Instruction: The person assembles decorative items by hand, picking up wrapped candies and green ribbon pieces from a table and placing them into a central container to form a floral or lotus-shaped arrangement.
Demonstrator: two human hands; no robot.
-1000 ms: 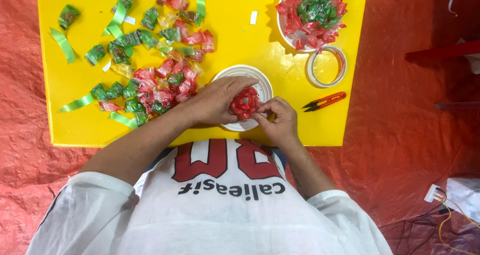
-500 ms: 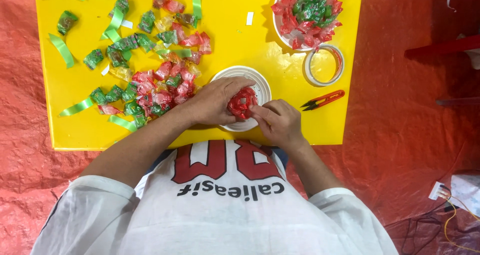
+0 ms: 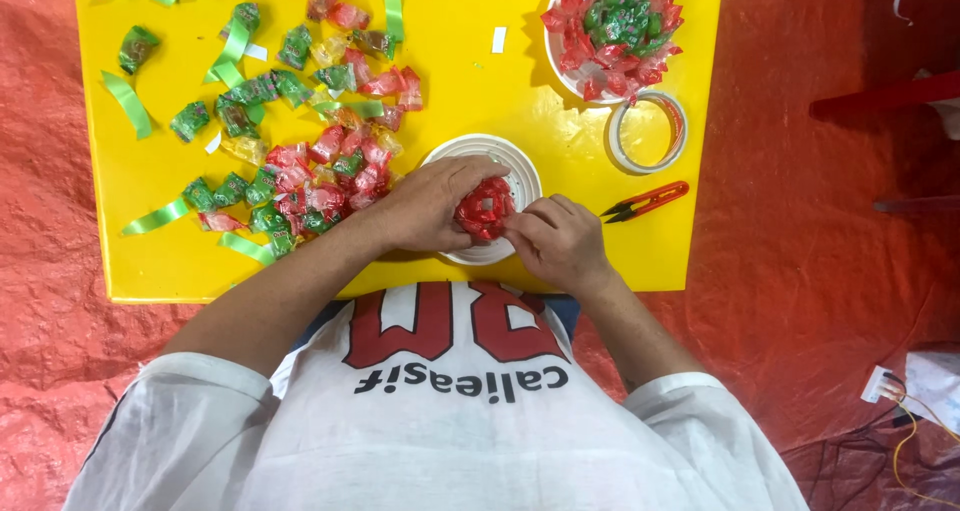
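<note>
A red candy cluster (image 3: pixel 485 209) sits over a white plate (image 3: pixel 520 176), pinched between the curled fingers of the left hand (image 3: pixel 425 206) and right hand (image 3: pixel 555 239), on a yellow table (image 3: pixel 470 81) strewn with wrapped candies (image 3: pixel 300 176) and green ribbon strips (image 3: pixel 130 103), standing on a red tarp floor (image 3: pixel 820 251).

Red and green wrapped sweets (image 3: pixel 300 186) lie scattered left of the white plate (image 3: pixel 520 176); a red cluster (image 3: pixel 485 209) sits on it.

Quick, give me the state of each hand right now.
Left hand: fingers closed on the red candy cluster, over the white plate.
Right hand: fingers pinching that cluster's edge.
</note>
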